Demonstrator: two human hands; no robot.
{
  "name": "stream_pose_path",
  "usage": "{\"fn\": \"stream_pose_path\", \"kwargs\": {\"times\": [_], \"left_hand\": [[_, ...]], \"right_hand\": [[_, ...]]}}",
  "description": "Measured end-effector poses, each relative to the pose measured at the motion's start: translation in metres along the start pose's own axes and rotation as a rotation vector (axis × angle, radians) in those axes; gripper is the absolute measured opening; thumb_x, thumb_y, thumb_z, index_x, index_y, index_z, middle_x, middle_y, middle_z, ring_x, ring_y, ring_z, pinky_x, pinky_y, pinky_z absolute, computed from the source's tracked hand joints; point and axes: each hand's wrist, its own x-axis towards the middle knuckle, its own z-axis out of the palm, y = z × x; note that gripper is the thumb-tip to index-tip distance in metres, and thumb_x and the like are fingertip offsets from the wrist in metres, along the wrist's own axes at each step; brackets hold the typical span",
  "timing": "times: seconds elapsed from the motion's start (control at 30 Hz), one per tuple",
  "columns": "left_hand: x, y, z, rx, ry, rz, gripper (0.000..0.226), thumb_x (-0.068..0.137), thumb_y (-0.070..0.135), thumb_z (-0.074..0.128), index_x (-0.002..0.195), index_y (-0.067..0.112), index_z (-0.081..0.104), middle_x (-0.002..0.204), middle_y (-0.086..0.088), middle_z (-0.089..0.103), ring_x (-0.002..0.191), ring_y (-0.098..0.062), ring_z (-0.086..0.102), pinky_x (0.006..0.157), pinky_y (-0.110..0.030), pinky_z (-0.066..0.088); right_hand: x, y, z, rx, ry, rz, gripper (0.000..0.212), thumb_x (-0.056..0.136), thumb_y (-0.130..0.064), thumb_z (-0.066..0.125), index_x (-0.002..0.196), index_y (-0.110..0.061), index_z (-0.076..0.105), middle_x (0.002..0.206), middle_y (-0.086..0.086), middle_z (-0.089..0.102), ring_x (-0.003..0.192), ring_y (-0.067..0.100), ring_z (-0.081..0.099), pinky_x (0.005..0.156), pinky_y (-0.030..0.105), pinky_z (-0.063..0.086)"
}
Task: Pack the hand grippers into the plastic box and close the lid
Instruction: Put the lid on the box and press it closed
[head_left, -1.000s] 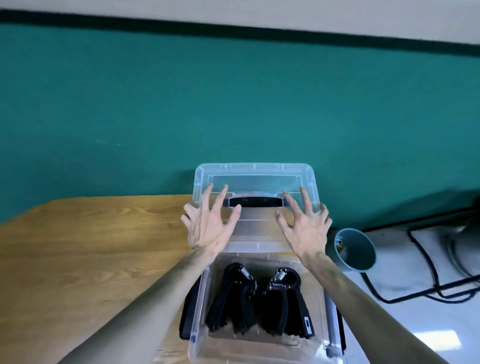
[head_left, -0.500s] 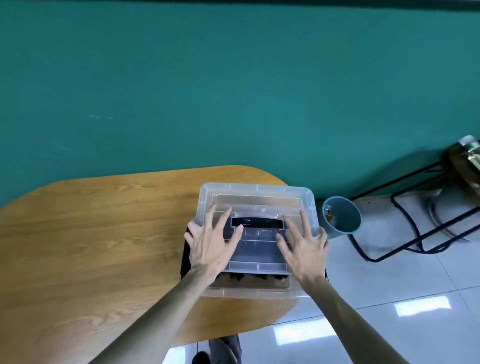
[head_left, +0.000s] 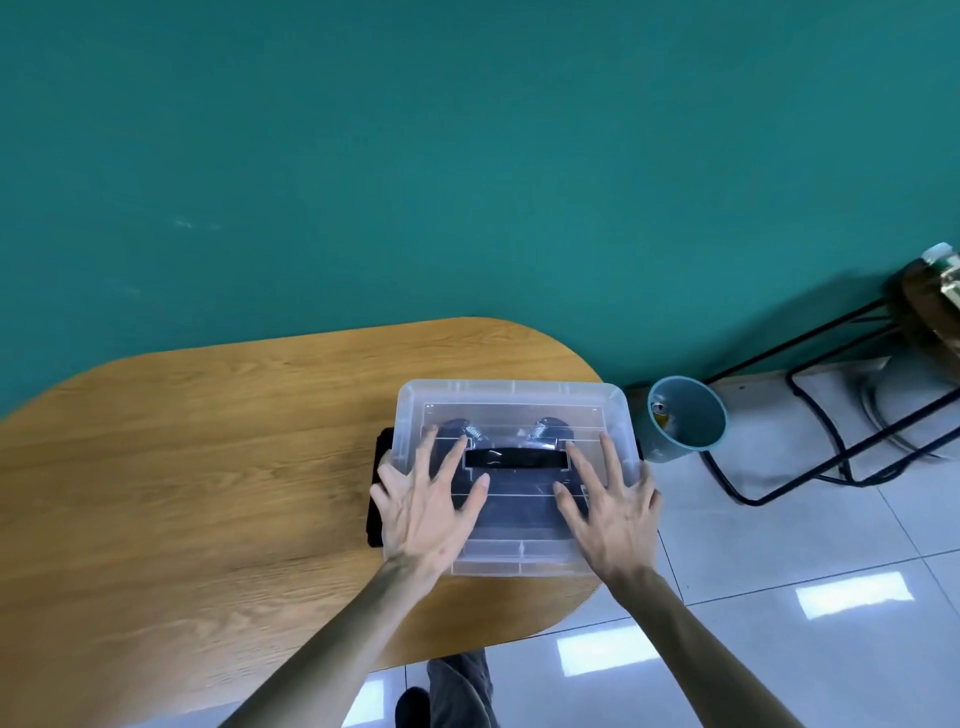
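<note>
The clear plastic box (head_left: 511, 564) stands on the right end of the wooden table (head_left: 208, 467), with its clear lid (head_left: 511, 397) lying flat on top. A black handle (head_left: 514, 459) runs across the lid's middle. Two black hand grippers with metal springs (head_left: 475, 434) show dimly through the lid. My left hand (head_left: 426, 509) lies palm down with fingers spread on the lid's left side. My right hand (head_left: 608, 512) lies the same way on the lid's right side. A black side latch (head_left: 376, 488) sticks out at the box's left.
A teal bin (head_left: 685, 418) stands on the tiled floor just right of the table, by the teal wall. A black metal frame (head_left: 841, 415) with a brown object on it is at far right. My leg and shoe (head_left: 447, 691) show below the table edge.
The lid has come down from tilted up over the open box to lying flat on it. Both hands stayed spread on the lid and pressed down with it.
</note>
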Motion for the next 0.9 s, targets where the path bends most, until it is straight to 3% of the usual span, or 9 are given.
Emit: {"fn": "stream_pose_path", "kwargs": {"times": [0.2,0.33,0.47,0.6,0.73,0.83,0.9], "left_hand": [[-0.012,-0.002,0.001,0.028,-0.024,-0.011,0.063,0.091,0.074,0.017,0.151,0.053,0.023,0.165,0.017,0.009,0.117,-0.036,0.036,0.084,-0.044,0.037],[-0.02,-0.005,0.01,0.057,-0.03,0.006,0.065,0.092,0.073,0.016,0.154,0.052,0.012,0.167,0.014,-0.001,0.126,-0.041,0.031,0.081,-0.044,0.037],[-0.018,-0.003,0.013,0.114,-0.029,0.018,0.067,0.093,0.073,0.013,0.155,0.05,0.004,0.168,0.011,-0.007,0.133,-0.044,0.025,0.083,-0.044,0.037],[-0.017,-0.003,0.013,0.101,-0.03,0.029,0.067,0.094,0.071,0.017,0.156,0.047,0.012,0.168,0.007,-0.003,0.137,-0.048,0.022,0.085,-0.047,0.039],[-0.008,-0.013,0.007,-0.045,-0.029,0.023,0.063,0.096,0.069,0.024,0.155,0.047,0.018,0.168,0.003,-0.012,0.144,-0.047,0.015,0.099,-0.058,0.038],[0.0,-0.034,0.002,-0.122,-0.076,-0.05,0.069,0.094,0.074,0.022,0.155,0.05,0.001,0.164,0.003,-0.027,0.147,-0.05,0.009,0.108,-0.066,0.03],[0.0,-0.042,0.003,-0.23,-0.129,-0.069,0.07,0.093,0.074,0.027,0.152,0.055,-0.005,0.16,0.01,-0.034,0.143,-0.048,0.026,0.101,-0.065,0.043]], "right_hand": [[-0.01,-0.002,0.0,-0.016,-0.017,-0.004,0.061,0.092,-0.064,0.035,0.149,-0.041,0.039,0.162,0.0,0.029,0.12,0.049,0.042,0.084,0.055,0.047],[-0.019,0.001,0.006,-0.052,-0.042,-0.018,0.064,0.095,-0.064,0.029,0.155,-0.043,0.024,0.166,0.0,0.019,0.125,0.047,0.039,0.083,0.053,0.049],[-0.017,-0.001,0.009,-0.059,-0.052,-0.012,0.066,0.094,-0.064,0.025,0.156,-0.041,0.021,0.167,0.003,0.015,0.131,0.05,0.033,0.088,0.055,0.047],[-0.016,-0.001,0.006,-0.06,-0.097,-0.029,0.066,0.095,-0.062,0.026,0.156,-0.037,0.023,0.167,0.006,0.014,0.135,0.054,0.028,0.093,0.058,0.044],[-0.01,0.003,-0.003,0.165,-0.041,0.095,0.061,0.097,-0.059,0.03,0.151,-0.032,0.031,0.164,0.007,0.018,0.138,0.043,0.033,0.095,0.057,0.045],[-0.001,0.026,0.003,0.307,-0.03,0.213,0.068,0.097,-0.065,0.033,0.156,-0.036,0.015,0.166,0.008,0.012,0.14,0.043,0.031,0.102,0.06,0.042],[0.002,0.037,0.008,0.369,-0.096,0.163,0.079,0.09,-0.073,0.03,0.157,-0.039,0.004,0.167,0.005,0.006,0.144,0.039,0.027,0.102,0.059,0.044]]}}
